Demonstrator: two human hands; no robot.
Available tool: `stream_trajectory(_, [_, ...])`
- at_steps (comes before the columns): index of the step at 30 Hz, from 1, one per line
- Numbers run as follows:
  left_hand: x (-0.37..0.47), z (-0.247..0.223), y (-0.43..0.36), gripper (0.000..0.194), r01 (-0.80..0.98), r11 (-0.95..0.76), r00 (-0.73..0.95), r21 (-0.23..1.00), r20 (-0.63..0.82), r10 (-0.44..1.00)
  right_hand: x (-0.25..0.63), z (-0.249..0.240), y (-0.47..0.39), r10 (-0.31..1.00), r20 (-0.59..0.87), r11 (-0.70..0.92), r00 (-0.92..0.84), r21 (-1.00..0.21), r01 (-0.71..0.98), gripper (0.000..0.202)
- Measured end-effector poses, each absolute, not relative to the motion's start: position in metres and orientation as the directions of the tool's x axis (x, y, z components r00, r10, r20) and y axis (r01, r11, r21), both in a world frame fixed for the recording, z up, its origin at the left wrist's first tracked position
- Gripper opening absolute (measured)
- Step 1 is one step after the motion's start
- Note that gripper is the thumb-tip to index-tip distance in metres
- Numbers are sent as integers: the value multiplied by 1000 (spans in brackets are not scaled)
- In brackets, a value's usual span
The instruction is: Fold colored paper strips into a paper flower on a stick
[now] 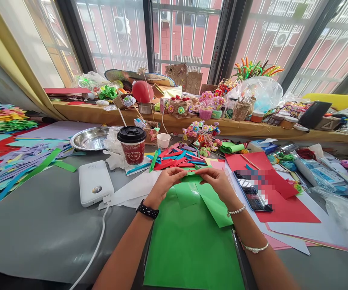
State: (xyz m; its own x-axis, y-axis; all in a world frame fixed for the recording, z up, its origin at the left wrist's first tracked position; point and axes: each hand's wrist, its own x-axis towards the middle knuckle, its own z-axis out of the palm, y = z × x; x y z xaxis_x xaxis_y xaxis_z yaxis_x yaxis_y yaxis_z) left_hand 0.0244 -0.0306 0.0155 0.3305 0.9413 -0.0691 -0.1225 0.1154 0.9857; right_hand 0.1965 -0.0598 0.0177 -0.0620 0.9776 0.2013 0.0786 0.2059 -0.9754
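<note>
Between my two hands is a small strip of green paper (191, 173), pinched at both ends. My left hand (169, 180) grips its left end between thumb and fingers; my right hand (214, 180) grips the right end. Below them lies a large green paper sheet (192, 249). Smaller green paper pieces (214, 203) rest on its upper part, under my hands. Just beyond my fingers sits a heap of red, blue and green folded paper strips (177, 158).
A lidded paper cup (132, 147) and a white power bank (95, 183) with a cable stand to the left. On the right, a phone (252, 191) lies on red paper (295, 211). Pipe-cleaner flowers (202, 133) stand behind the strips, before a crowded windowsill (101, 117).
</note>
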Motion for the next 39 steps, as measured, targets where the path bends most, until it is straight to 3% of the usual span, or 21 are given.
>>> stream_trajectory(8, [25,11,-28,32,-91,13,288,996,14,958,196,21,-62,971,190,201,-145,-978,62,25])
stream_trajectory(13, [26,16,-31,33,-62,1,326,998,20,945,195,17,-59,985,143,153,-92,-983,106,31])
stream_trajectory(39, [28,14,-32,27,23,-69,237,997,61,970,195,10,-57,990,136,141,-39,-978,151,25])
